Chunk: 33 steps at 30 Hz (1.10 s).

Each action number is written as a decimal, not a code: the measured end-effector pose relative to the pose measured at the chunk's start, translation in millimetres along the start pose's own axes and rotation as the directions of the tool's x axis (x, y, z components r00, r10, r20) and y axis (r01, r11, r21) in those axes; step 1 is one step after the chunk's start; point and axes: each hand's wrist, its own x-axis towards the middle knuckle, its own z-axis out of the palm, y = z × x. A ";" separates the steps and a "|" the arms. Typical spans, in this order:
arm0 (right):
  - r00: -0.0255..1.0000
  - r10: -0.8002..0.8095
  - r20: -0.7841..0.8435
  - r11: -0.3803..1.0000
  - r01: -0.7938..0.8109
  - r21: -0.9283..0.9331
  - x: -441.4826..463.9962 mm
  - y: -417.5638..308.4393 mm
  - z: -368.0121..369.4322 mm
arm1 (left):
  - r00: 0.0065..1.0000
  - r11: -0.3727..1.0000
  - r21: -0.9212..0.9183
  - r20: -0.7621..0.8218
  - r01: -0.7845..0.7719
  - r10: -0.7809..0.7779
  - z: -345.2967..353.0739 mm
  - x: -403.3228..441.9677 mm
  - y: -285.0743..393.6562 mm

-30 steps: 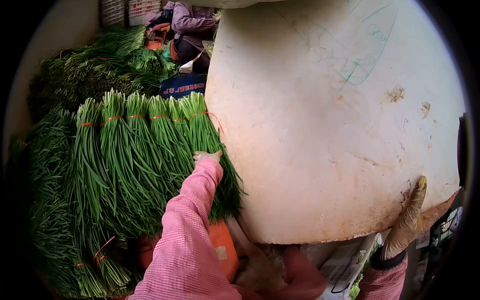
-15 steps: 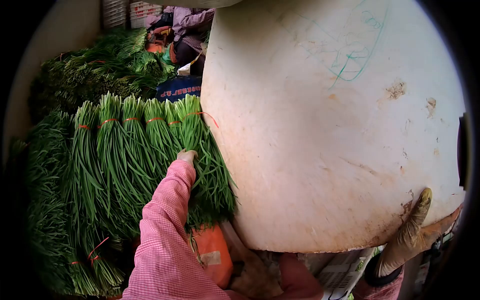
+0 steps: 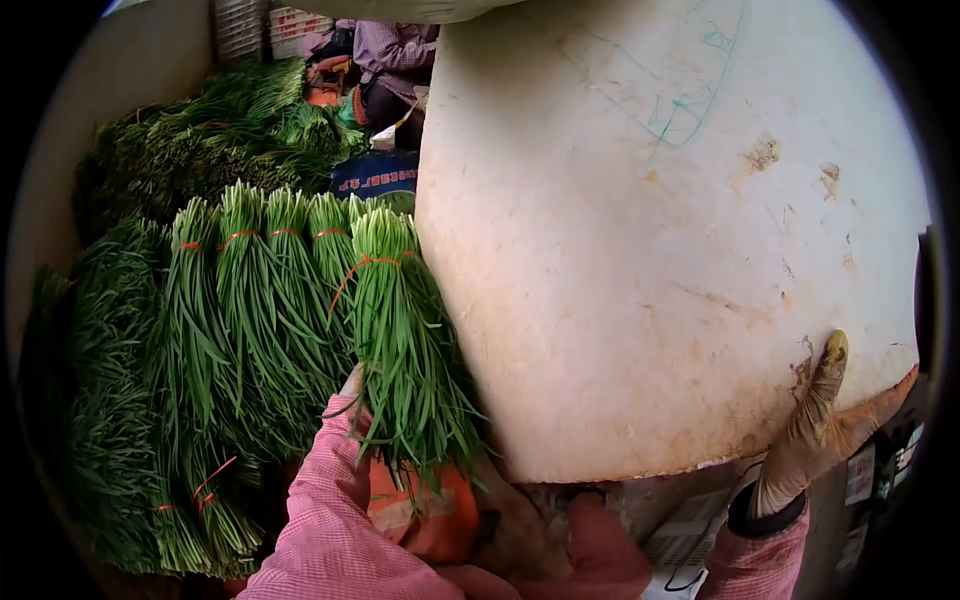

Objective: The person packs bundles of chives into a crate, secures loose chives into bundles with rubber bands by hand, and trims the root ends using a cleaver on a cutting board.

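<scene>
A bundle of garlic chives (image 3: 405, 330), bound by a red tie near its pale cut ends, lies at the right end of a row of similar bundles (image 3: 240, 290). My left hand (image 3: 352, 386) is closed at its left side, low on the leaves. Only part of that hand shows; the leaves cover most of its fingers. My right hand (image 3: 800, 440), in a stained glove, rests on the near edge of a pale board (image 3: 620, 280). Its thumb is stretched out over the surface; how the other fingers lie is hard to make out.
More chives (image 3: 210, 140) are heaped behind the row, beside a dark blue printed sack (image 3: 375, 178). Another person in a checked sleeve (image 3: 392, 48) sits at the back near stacked crates (image 3: 298, 28). An orange object (image 3: 425, 510) is below the bundle.
The rightmost bundle has come up and towards me, and its tie now faces me. My left hand has moved down and partly under its leaves. The right hand stays at the board edge.
</scene>
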 end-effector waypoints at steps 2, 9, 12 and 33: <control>0.999 0.039 -0.014 0.994 -0.038 0.100 0.0 -2.5 4.3 | 0.971 0.980 -0.109 0.190 0.165 -0.143 -13.2 -5.9 -17.9; 0.997 -0.026 0.067 0.999 0.023 0.044 1.9 -1.2 6.9 | 0.969 0.962 0.134 0.029 0.238 -0.244 50.6 -114.0 26.0; 0.993 -0.066 0.101 0.996 0.072 -0.059 -0.7 2.9 -2.4 | 0.947 0.941 0.194 0.109 0.279 -0.303 45.2 -167.4 36.2; 0.431 0.481 0.763 -0.421 -0.651 0.632 -161.6 -19.6 -229.7 | 0.165 0.421 0.227 0.970 -0.878 -0.179 216.9 -364.6 95.8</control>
